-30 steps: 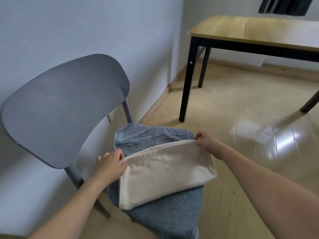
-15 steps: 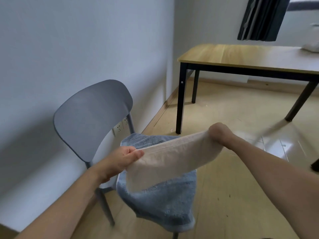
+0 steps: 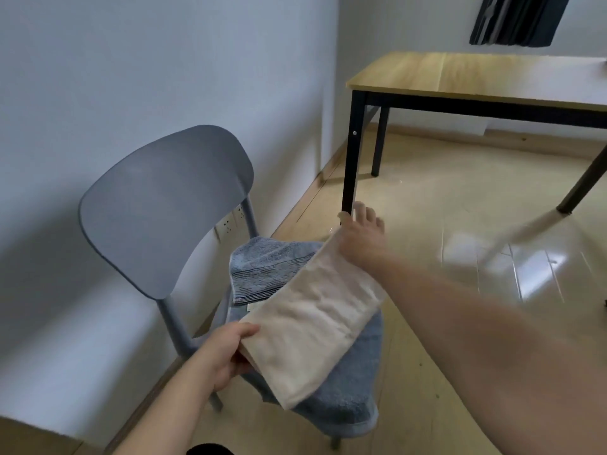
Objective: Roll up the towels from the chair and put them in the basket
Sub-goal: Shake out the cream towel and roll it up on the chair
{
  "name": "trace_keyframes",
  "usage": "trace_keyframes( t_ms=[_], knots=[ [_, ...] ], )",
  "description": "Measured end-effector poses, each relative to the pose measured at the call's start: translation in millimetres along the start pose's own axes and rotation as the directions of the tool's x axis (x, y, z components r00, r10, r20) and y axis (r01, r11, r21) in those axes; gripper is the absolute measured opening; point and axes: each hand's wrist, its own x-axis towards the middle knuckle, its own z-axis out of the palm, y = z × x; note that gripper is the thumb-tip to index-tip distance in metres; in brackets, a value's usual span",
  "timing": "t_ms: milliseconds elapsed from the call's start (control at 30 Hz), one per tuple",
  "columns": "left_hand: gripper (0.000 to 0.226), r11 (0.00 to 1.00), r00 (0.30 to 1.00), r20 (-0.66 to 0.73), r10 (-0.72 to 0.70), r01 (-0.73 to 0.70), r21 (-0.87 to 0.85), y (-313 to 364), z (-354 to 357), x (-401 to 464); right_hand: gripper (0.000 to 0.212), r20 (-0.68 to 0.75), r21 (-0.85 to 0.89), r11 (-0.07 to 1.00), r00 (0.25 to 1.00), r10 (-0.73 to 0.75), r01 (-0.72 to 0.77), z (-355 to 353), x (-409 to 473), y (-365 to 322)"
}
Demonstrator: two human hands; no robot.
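No text, label, brand or number can be read on anything here

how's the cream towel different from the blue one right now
The cream towel is lifted, stretched as a narrow folded strip between the left hand and right hand; the blue towel lies on the chair, its edge drooping off the seat. Cream looks plain; blue shows a striped band. Both are folded terry cloth.

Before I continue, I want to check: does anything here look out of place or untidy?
Only slightly. The blue towel hangs over the front edge of the grey chair, with one corner folded back. The cream towel is held flat between the left hand and right hand.
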Motion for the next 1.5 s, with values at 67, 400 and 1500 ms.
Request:
trace_keyframes(
  t_ms=[67,400,1500],
  knots=[
    [0.028,0.996,0.994,-0.096,-0.052,0.058,0.069,-16,-12,18,0.065,0.105,0.064,0.996,0.992,-0.076,0.069,46,-28,-23],
    [0.015,0.850,0.973,-0.140,0.182,-0.084,0.520,-3,-13,24,0.062,0.226,0.272,0.961,0.967,-0.114,0.049,124,-123,-33],
    [0.010,0.558,0.943,0.149,0.298,-0.299,0.775,106,103,50,0.033,0.359,0.846,0.418,0.933,0.014,-0.331,51,-119,10]
  ],
)
